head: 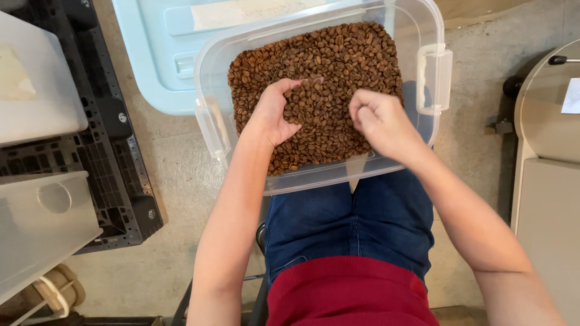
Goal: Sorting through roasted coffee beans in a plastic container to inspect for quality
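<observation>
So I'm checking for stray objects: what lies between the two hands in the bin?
Only roasted coffee beans between the left hand and right hand, seen in the head view.

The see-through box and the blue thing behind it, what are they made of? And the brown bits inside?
The see-through box looks like clear, glossy plastic: the floor shows through its walls. The blue lid behind it looks like smooth, opaque plastic with moulded ridges. The brown bits look like roasted coffee beans, matte brown ovals with a crease. The left hand and right hand dig into them.
</observation>
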